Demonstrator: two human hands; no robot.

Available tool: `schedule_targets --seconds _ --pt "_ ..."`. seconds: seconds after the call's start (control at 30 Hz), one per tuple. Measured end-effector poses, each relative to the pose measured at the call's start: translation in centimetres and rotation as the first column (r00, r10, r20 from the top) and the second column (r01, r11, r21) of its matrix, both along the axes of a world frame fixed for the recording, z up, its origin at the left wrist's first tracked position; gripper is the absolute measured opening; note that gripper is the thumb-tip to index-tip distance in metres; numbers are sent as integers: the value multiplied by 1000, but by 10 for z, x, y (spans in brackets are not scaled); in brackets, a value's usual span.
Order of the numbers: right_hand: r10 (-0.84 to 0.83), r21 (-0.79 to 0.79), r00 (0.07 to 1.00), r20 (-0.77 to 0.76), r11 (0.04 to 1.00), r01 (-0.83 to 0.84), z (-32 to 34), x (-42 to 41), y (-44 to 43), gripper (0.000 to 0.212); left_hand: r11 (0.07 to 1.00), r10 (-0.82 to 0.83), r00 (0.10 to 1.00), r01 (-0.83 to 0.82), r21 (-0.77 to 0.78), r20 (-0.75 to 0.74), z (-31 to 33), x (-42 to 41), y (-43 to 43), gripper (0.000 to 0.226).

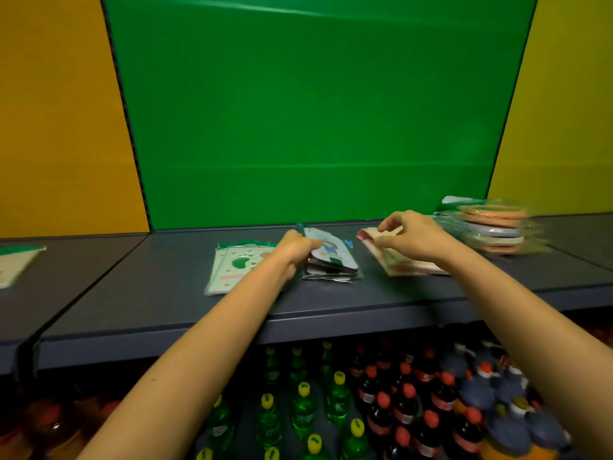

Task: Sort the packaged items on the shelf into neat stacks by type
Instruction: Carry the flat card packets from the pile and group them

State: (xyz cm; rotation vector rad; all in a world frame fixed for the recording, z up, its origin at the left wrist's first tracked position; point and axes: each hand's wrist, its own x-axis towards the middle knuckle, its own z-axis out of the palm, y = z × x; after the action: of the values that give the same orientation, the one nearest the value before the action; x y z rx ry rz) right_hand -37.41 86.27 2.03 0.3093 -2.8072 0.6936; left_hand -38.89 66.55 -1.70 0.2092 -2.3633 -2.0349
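Left hand point(296, 249) grips my blue-print packet stack point(331, 260); right hand point(409, 235) pinches, seemingly, a pink packet point(391, 257) on the shelf point(166, 277).

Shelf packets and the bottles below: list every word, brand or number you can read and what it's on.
No text can be read.
Green footprint packet: red line of print, too blurred.
Packet in the left hand: pictures only, blurred.
Cola bottles: labels blurred.
Green bottles: labels too small.
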Motion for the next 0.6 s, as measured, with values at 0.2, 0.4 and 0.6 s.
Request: schedule_targets --seconds 0.2,0.4,0.6 --pt "116 28 993 4 993 -116 -2 -4 -37 34 963 48 994 -72 -260 -96 0 16 -19 50" --pt "313 58 949 33 948 -314 -9 2 -135 37 425 202 917 -399 -813 -345 -5 68 -134 38" --pt "434 114 897 89 890 -442 -23 20 -249 34 171 412 839 -455 -874 -356 -16 139 -281 34"
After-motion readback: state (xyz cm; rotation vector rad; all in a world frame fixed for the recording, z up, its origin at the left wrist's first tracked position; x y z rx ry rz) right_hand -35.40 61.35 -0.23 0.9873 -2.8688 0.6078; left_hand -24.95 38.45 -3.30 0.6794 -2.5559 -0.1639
